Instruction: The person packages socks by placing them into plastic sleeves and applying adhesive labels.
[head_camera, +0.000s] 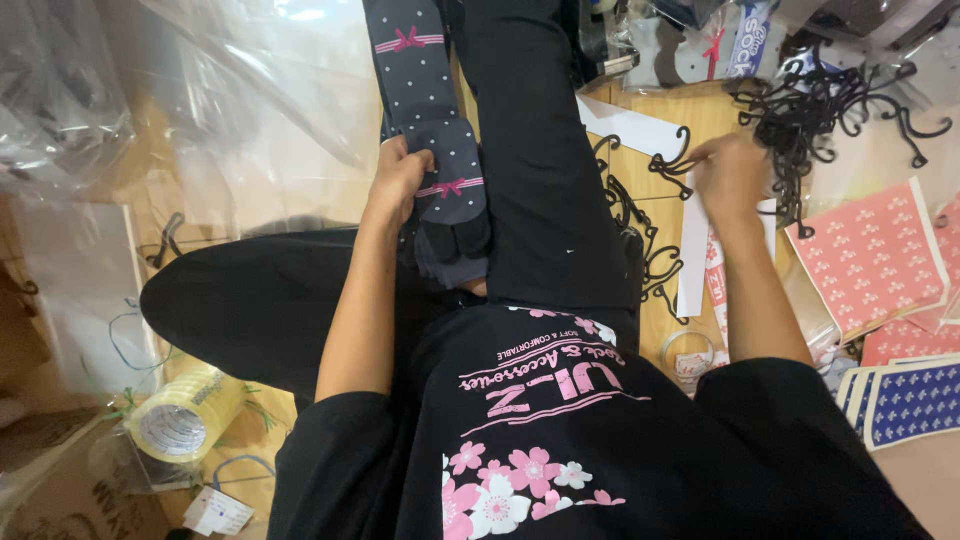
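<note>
— From my remote seat: soft indoor light, glare on the clear plastic sheeting (250, 90) at top.

— I see the right hand (730, 175) smeared, probably motion blur; black clothing swallows shadow detail.

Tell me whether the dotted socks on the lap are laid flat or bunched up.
Laid flat: the dotted socks stretch straight along the leg, the left hand resting at their edge.

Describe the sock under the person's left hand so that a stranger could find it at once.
Start at the black trouser leg stretched up the middle of the view. Along its left side lies a dark grey sock, pressed down by the left hand. Unlike the plain black trousers around it, it has small white dots and pink bows on pink bands.
</note>
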